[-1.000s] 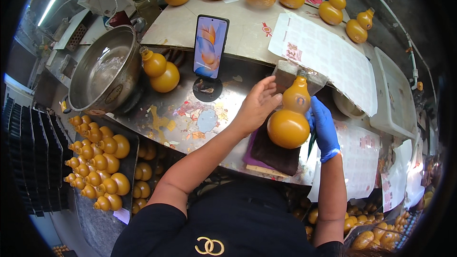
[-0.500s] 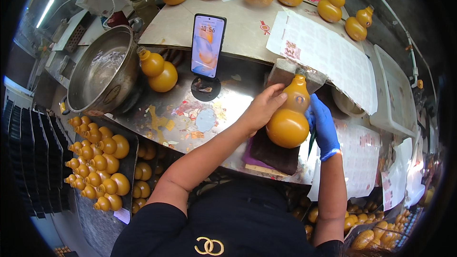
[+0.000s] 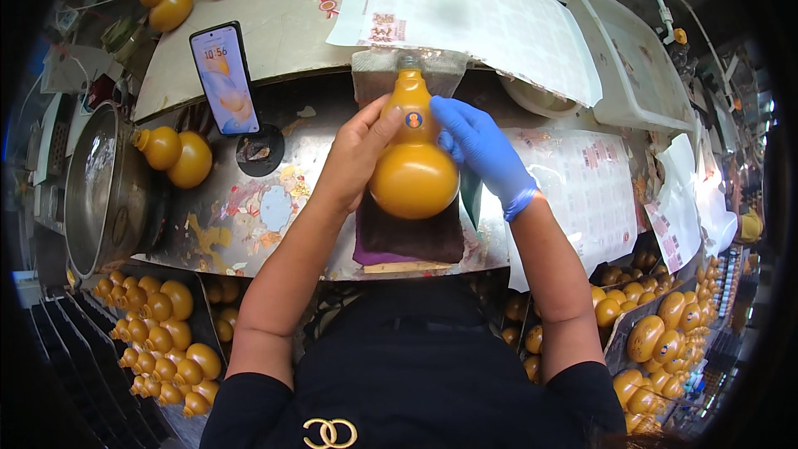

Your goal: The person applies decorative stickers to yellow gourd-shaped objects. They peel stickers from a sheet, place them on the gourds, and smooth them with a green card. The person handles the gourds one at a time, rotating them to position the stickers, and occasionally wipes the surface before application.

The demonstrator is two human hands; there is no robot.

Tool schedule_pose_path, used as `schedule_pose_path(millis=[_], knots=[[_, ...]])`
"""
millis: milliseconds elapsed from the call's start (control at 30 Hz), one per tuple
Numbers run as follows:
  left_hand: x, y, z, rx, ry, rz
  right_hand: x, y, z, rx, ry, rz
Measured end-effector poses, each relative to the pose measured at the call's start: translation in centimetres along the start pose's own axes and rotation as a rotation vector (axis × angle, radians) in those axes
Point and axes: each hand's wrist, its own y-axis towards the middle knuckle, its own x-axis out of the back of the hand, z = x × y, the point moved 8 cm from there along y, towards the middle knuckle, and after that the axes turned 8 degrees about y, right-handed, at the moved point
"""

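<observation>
An amber gourd-shaped bottle [image 3: 414, 183] lies in front of me, its neck pointing away. A small round blue-and-orange sticker [image 3: 413, 120] is on its upper bulb. My left hand [image 3: 359, 150] is closed around the gourd's left side at the waist, thumb on top. On the opposite side my right hand [image 3: 478, 145], in a blue glove, presses its bent fingers against the upper bulb. The gourd's lower bulb is over a dark cloth pad [image 3: 411, 241], and its neck lies toward a grey block [image 3: 366, 75]. Something dark green shows below the gloved hand, partly hidden.
A phone [image 3: 226, 83] stands on a round base at left, beside another gourd bottle [image 3: 179, 154] and a metal pot [image 3: 91, 191]. Sticker sheets [image 3: 465, 12] lie on the raised shelf and right tabletop [image 3: 573, 191]. A white plastic tray [image 3: 632, 50] stands far right. Several gourds fill racks below.
My view has swung to the right, so the gourd now appears nearer the middle. My gloved hand has come up to the gourd's upper bulb; my left hand still grips its side.
</observation>
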Motion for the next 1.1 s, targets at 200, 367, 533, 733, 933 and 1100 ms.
schedule_pose_path(millis=[200, 367, 533, 733, 933, 1100], knots=[[0.0, 0.0, 0.0, -0.004, 0.038, -0.016, -0.6, 0.2, 0.8, 0.031, -0.112, 0.048], [-0.1, 0.1, 0.1, 0.004, -0.049, 0.012, -0.6, 0.2, 0.9, 0.056, -0.067, 0.063], [0.1, 0.5, 0.2, 0.031, 0.024, -0.030, -0.4, 0.4, 0.8, 0.055, -0.255, -0.012], [0.0, 0.6, 0.3, 0.038, 0.065, 0.002, -0.6, 0.5, 0.5, 0.066, -0.160, 0.053], [0.1, 0.8, 0.3, 0.002, 0.047, 0.041, -0.8, 0.2, 0.4, 0.045, -0.021, 0.062], [0.2, 0.6, -0.6, -0.008, 0.148, 0.126, -0.3, 0.3, 0.8, 0.156, -0.159, 0.028]])
